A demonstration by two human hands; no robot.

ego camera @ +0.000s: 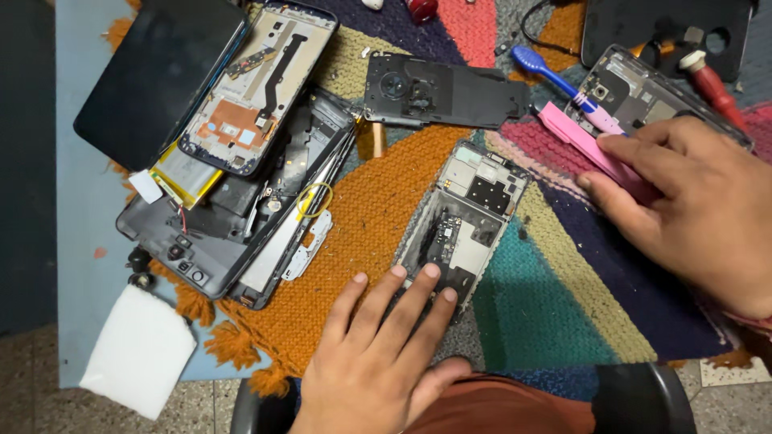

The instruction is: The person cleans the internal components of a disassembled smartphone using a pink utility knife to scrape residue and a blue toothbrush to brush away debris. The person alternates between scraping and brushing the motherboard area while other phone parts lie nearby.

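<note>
Opened phone frame (pixel 465 217): lies on the woven mat (pixel 362 233) at centre, long axis running from near-left to far-right, circuit side up. Left hand (pixel 378 362): flat, fingers spread, fingertips (pixel 426 273) resting on the frame's near end; nothing gripped. Right hand (pixel 691 209): to the right of the frame and apart from it, fingers extended over a pink flat tool (pixel 575 137), pressing or pinching it; exact hold not clear. The left hand is the nearer to the frame. Blue toothbrush (pixel 547 72) lies just beyond the pink tool. Second phone body (pixel 635 92) sits partly hidden under the right hand. Stack of dismantled phones (pixel 233 161) at left, on the desk (pixel 88 209); its layers overlap and are hard to separate. Black back cover (pixel 442 92) lies far of centre. Red-handled tool (pixel 712 84) is cut off at the far right.
</note>
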